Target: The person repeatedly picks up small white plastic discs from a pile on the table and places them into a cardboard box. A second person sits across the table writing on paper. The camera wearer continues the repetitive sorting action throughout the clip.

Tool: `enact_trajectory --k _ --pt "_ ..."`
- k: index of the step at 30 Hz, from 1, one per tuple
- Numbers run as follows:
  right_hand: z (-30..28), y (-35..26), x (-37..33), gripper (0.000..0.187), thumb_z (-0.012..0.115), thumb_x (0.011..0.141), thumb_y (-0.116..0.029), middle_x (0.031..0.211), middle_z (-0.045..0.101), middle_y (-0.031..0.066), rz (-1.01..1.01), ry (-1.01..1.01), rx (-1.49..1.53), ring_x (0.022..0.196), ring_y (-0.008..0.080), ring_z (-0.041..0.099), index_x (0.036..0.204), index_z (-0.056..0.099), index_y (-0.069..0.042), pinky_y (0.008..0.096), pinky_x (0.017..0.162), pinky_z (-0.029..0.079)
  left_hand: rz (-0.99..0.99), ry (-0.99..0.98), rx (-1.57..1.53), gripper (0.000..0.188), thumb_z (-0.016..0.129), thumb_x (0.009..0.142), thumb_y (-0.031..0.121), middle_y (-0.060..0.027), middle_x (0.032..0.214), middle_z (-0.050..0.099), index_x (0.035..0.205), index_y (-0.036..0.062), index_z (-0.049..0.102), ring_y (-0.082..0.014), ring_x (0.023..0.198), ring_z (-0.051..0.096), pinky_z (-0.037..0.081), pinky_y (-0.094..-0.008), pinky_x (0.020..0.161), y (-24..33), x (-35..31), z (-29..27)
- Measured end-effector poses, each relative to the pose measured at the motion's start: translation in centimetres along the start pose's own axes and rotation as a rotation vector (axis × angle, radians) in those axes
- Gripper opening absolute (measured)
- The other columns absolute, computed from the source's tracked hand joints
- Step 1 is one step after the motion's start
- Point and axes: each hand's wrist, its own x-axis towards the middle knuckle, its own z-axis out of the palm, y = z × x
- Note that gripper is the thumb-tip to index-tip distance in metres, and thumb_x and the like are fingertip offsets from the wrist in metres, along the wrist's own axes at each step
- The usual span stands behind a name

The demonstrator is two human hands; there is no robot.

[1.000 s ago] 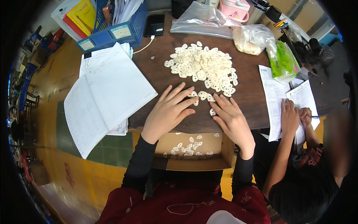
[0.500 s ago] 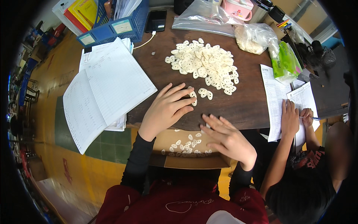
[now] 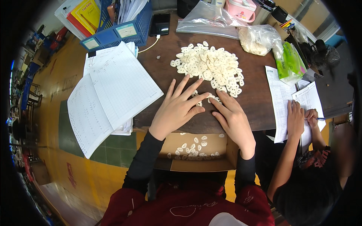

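A heap of small cream-coloured flat pieces with holes in them [image 3: 207, 62] lies on the dark wooden table [image 3: 151, 109]. My left hand [image 3: 179, 109] is open and spread on the table just in front of the heap, a few loose pieces by its fingers. Opposite it, my right hand [image 3: 234, 117] is open too, its index fingertip at a few pieces [image 3: 212, 97] between the hands. Part of these pieces is hidden by my fingers. Under the table edge, a cardboard box [image 3: 203, 165] has more such pieces scattered on its bottom.
An open notebook [image 3: 117, 90] lies to the left, below a blue file basket [image 3: 132, 32] and a phone [image 3: 160, 24]. Plastic bags [image 3: 260, 39] and a green tissue pack [image 3: 288, 64] are at the back right. Another person's hand [image 3: 296, 118] rests on printed sheets [image 3: 279, 94].
My right hand has moved forward from over the box edge onto the table, reaching the loose pieces. My left hand has spread its fingers and moved slightly right toward the heap.
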Motion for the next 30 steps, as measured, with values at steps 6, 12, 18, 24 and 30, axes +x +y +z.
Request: enact_trajectory --k 6,12,18,24,30 --pt "-1.2 -0.1 -2.1 0.047 0.072 0.095 -0.011 0.154 0.058 0.0176 0.012 -0.053 0.054 0.145 0.0373 0.052 0.141 0.066 -0.006 0.0489 0.121 0.041 -0.018 0.035 -0.123 0.048 0.060 0.103 0.043 -0.0035 0.169 0.041 0.147 0.0254 0.065 -0.0363 0.160 0.025 0.019 -0.0616 0.130 -0.2 -0.4 -0.2" --pt "-1.0 -0.4 -2.8 0.048 0.071 0.096 -0.010 0.153 0.059 0.0157 -0.036 -0.142 0.088 0.145 0.0351 0.054 0.143 0.065 -0.006 0.0512 0.123 0.039 -0.040 0.078 -0.193 0.046 0.059 0.104 0.038 -0.0053 0.169 0.042 0.147 0.0212 0.065 -0.0379 0.160 0.026 0.019 -0.0616 0.130 -0.3 -0.9 -0.6" --pt "-2.2 -1.8 -5.1 0.042 0.072 0.094 -0.011 0.154 0.059 0.0140 -0.188 -0.405 0.400 0.144 0.0339 0.055 0.136 0.071 -0.006 0.0531 0.122 0.040 -0.090 0.157 -0.233 0.043 0.056 0.108 0.042 -0.0087 0.162 0.051 0.136 0.0146 0.072 -0.0403 0.155 0.035 0.028 -0.0574 0.127 -0.6 -1.2 -0.3" --pt "-1.9 -1.2 -1.9 0.045 0.074 0.095 -0.019 0.156 0.056 0.0176 -0.196 -0.126 0.219 0.144 0.0369 0.054 0.139 0.070 -0.009 0.0501 0.121 0.042 -0.143 0.154 -0.260 0.040 0.056 0.109 0.038 -0.0103 0.158 0.056 0.127 0.0103 0.078 -0.0401 0.153 0.040 0.035 -0.0509 0.122 -0.4 -1.2 -0.2" --pt "0.9 -1.5 1.0 0.045 0.074 0.095 -0.029 0.153 0.058 0.0151 -0.153 -0.095 -0.005 0.143 0.0331 0.054 0.137 0.071 -0.014 0.0477 0.121 0.042 -0.172 0.198 -0.337 0.037 0.059 0.109 0.034 -0.0120 0.150 0.062 0.125 0.0078 0.079 -0.0383 0.147 0.048 0.038 -0.0507 0.121 -0.2 -1.2 -0.3"
